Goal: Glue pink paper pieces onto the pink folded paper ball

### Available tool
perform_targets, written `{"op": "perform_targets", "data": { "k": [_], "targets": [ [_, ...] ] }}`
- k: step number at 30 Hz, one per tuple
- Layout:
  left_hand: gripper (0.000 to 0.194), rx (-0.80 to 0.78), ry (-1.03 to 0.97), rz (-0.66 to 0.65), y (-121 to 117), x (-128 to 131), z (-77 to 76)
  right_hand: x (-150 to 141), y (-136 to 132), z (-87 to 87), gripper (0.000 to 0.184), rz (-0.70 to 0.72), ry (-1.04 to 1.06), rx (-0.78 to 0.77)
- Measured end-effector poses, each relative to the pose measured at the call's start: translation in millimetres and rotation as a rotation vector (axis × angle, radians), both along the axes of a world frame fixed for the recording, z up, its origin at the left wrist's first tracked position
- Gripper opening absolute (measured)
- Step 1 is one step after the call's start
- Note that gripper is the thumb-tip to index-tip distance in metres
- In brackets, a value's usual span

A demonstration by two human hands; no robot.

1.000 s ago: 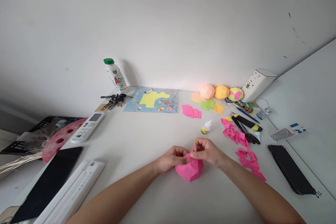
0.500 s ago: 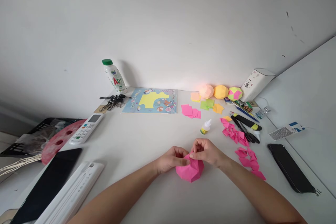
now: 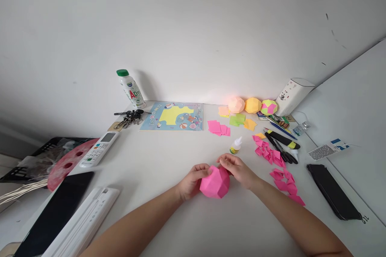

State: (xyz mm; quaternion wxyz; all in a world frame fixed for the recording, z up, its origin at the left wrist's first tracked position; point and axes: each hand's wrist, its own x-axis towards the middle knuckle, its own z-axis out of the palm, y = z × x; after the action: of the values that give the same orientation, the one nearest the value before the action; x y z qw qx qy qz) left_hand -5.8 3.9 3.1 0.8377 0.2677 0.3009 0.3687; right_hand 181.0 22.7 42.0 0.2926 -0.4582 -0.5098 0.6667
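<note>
A pink faceted paper ball (image 3: 214, 184) is held up between my two hands at the front of the table. My left hand (image 3: 193, 180) grips its left side, thumb on top. At its upper right edge my right hand (image 3: 237, 168) has thumb and fingers closed on the rim; its fingertips are partly hidden behind the paper. Just beyond the right hand stands a small white glue bottle (image 3: 235, 145). To the right lie folded pink paper pieces (image 3: 269, 154) and a second group of pink folded pieces (image 3: 285, 182).
Farther back sit pink paper squares (image 3: 218, 127), green squares (image 3: 237, 119) and finished paper balls (image 3: 252, 105). Pens and a cutter (image 3: 283, 139) and a black pouch (image 3: 333, 192) lie right. Leftward are a blue picture book (image 3: 150, 122), keys (image 3: 131, 117), bottle (image 3: 132, 91) and remote (image 3: 99, 148).
The pink ball has been turned in my hands, so its rounded faceted side now faces me. It sits slightly higher and farther left. My right hand has shifted to its upper right edge.
</note>
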Motion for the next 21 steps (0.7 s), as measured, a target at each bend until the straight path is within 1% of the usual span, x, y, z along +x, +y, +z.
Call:
{"op": "perform_targets", "data": {
  "k": [1, 3, 6, 8, 12, 14, 21],
  "targets": [
    [0.028, -0.031, -0.047, 0.054, 1, 0, -0.3, 1, 3, -2.7, 0.037, -0.01, 0.03, -0.029],
    [0.027, -0.071, -0.107, 0.131, 2, 1, -0.7, 4, 10, -8.9, 0.04, 0.028, 0.118, -0.109],
    [0.026, -0.084, -0.127, 0.162, 4, 2, -0.8, 9, 17, -18.4, 0.045, 0.138, 0.26, -0.175],
    [0.028, -0.096, -0.113, 0.163, 4, 2, -0.4, 13, 21, -24.0, 0.041, 0.158, 0.329, -0.19],
    [0.028, -0.123, -0.086, 0.159, 4, 4, 1.9, 19, 25, -32.3, 0.03, 0.138, 0.365, -0.233],
    [0.028, -0.106, -0.095, 0.134, 3, 4, 3.2, 20, 26, -35.0, 0.026, 0.124, 0.375, -0.243],
    [0.041, 0.003, -0.075, -0.005, 0, 2, 2.4, 20, 26, -36.4, 0.024, 0.136, 0.414, -0.263]
  ]
}}
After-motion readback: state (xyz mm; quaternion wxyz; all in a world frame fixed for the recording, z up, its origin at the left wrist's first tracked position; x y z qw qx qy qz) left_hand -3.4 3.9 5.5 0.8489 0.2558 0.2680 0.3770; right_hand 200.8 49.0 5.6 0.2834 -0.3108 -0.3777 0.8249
